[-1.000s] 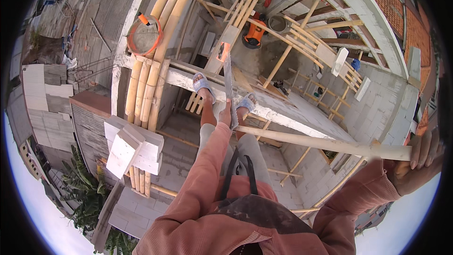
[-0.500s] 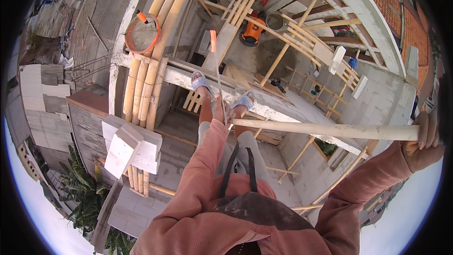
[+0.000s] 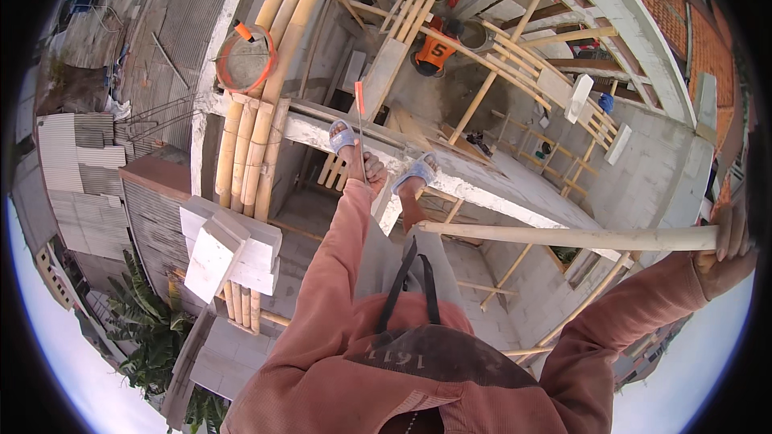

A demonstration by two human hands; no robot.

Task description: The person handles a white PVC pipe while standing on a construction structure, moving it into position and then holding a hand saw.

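Observation:
My left hand point(image 3: 370, 170), out in front between my feet, is closed around the lower part of a thin, long tool with an orange end point(image 3: 359, 99). The tool is seen nearly edge-on, so its exact kind is unclear. Out at the far right, my right hand point(image 3: 728, 245) grips one end of a pale wooden pole point(image 3: 563, 238). The pole runs leftward across my body, and its free end hangs by my right leg, apart from my left hand. My sandalled feet point(image 3: 416, 172) are on a narrow concrete beam point(image 3: 490, 193).
Bamboo poles point(image 3: 256, 153) at left support a mortar bucket point(image 3: 244, 63) with an orange-handled tool and a stack of white blocks point(image 3: 229, 245). Open drops lie on both sides of the beam. Below, a person in an orange shirt point(image 3: 435, 48) bends beside bamboo scaffolding point(image 3: 474, 100).
My left hand has shifted left with the tool, away from the pole's free end. That end now sits slightly lower and further right. My right hand keeps its grip.

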